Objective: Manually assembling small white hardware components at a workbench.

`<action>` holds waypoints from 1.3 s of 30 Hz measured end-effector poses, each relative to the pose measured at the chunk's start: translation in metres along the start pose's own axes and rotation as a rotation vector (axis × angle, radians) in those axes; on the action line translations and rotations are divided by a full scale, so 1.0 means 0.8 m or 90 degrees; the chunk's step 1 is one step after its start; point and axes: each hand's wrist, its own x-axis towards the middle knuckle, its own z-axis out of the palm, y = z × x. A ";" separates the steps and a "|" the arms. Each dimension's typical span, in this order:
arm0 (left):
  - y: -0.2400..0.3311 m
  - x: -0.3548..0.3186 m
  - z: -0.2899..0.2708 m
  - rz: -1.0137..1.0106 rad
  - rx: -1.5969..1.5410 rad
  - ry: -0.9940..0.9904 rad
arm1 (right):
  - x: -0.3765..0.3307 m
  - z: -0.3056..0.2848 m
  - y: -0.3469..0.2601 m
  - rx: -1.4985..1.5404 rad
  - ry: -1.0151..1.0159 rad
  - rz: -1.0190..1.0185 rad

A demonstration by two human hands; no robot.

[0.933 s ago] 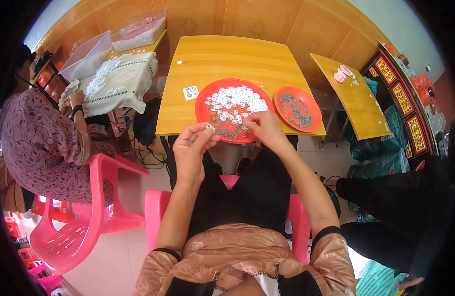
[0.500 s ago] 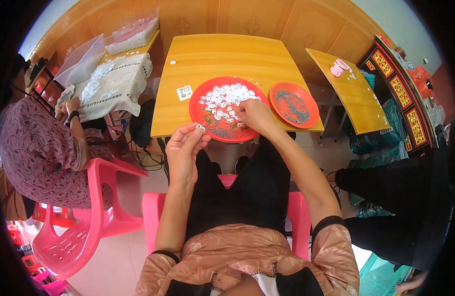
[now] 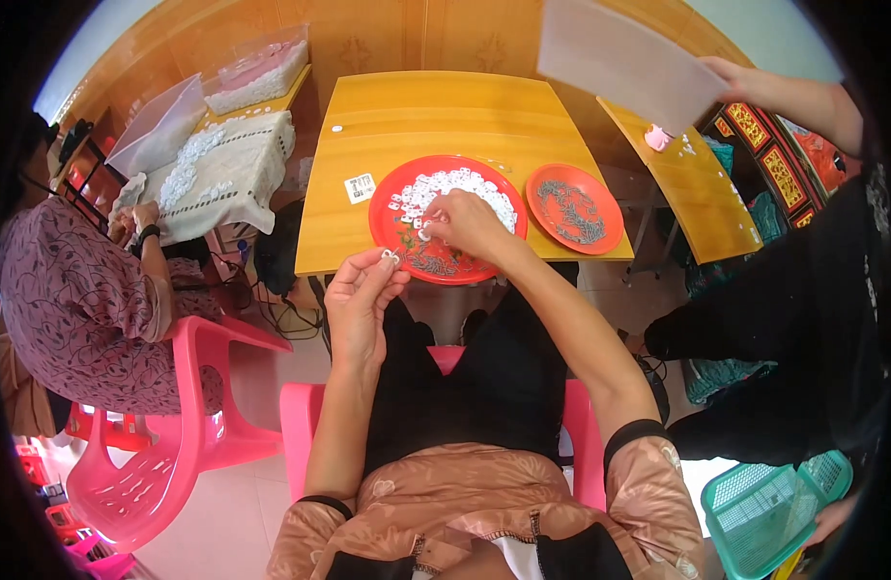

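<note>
My left hand (image 3: 364,295) is raised just off the near rim of a red round tray (image 3: 377,215), pinching a small white plastic piece (image 3: 390,257) between thumb and fingertips. Over the middle of that tray, my right hand (image 3: 468,224) has its fingers closed at another small white piece (image 3: 424,235). A heap of white pieces with holes (image 3: 445,180) fills the tray's far side, partly hidden by my right hand. Small grey metal pins (image 3: 431,263) lie along its near side.
Right of the tray, a smaller red plate (image 3: 609,196) holds more grey pins (image 3: 573,211). A printed label (image 3: 359,188) lies on the yellow table (image 3: 445,116). At left, a seated person (image 3: 88,290) works beside white pieces; at right, another person's hand (image 3: 735,79) holds a translucent bin (image 3: 629,60).
My right hand has shifted left and slightly away from me across the tray. My left hand stays nearly still. A person at right has brought a translucent bin and a green basket into view.
</note>
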 end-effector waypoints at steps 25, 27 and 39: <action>-0.010 -0.016 0.025 -0.095 -0.032 -0.150 | -0.101 -0.071 -0.089 0.788 -0.119 0.201; -0.010 -0.016 0.026 -0.090 -0.024 -0.154 | -0.105 -0.076 -0.089 0.836 -0.116 0.159; -0.016 -0.024 0.036 -0.051 0.030 -0.105 | -0.124 -0.080 -0.100 0.689 -0.066 0.079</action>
